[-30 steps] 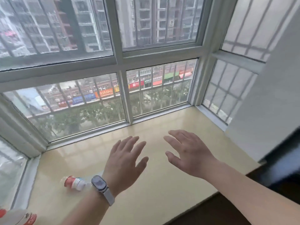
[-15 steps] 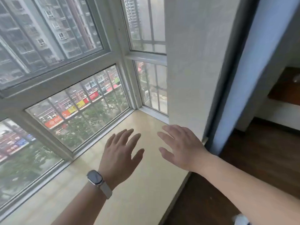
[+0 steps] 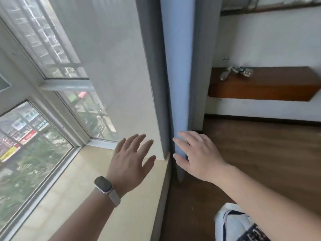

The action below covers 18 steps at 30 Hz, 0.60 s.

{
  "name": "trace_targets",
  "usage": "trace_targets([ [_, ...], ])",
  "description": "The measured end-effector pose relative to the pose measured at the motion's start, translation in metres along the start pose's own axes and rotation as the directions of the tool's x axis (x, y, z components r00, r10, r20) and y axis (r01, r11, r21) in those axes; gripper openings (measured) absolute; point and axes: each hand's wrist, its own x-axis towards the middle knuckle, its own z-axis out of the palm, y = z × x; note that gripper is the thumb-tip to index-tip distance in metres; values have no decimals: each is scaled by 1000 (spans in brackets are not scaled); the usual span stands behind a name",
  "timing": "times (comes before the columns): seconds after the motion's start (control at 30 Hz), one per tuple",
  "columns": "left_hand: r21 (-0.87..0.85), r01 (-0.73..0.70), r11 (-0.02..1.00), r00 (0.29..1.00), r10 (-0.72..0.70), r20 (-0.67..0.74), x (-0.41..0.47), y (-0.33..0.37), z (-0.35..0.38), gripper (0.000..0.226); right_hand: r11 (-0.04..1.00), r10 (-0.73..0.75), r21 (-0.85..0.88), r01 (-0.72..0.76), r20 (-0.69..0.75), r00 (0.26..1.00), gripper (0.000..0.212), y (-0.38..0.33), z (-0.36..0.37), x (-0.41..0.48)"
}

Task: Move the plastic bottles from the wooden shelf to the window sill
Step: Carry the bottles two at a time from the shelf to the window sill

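Left hand [image 3: 130, 162] and right hand [image 3: 198, 157], frame centre: fingers spread, grasping nothing. Shelf [image 3: 260, 87], upper right, carries small blurred items [image 3: 236, 72]. Risk: a hasty reach could knock them off.

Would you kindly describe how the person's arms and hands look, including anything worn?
Both the left hand and the right hand are bare, with no gloves or rings in view. No sleeves are in view either. The left wrist carries a smartwatch with a dark, rounded rectangular face in a silvery case, on a pale grey strap. The right wrist wears nothing.
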Motion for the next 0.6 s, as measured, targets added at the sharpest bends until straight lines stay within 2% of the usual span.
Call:
trace_targets([
  [0.23,-62,-171,983,985,171,-5,75,20,37,52,981,166,-98,-169,-40,985,49,57,-7,-1],
  [0.6,-150,-431,890,900,412,-142,217,25,88,44,901,376,-221,-374,-38,926,51,129,-14,72],
])
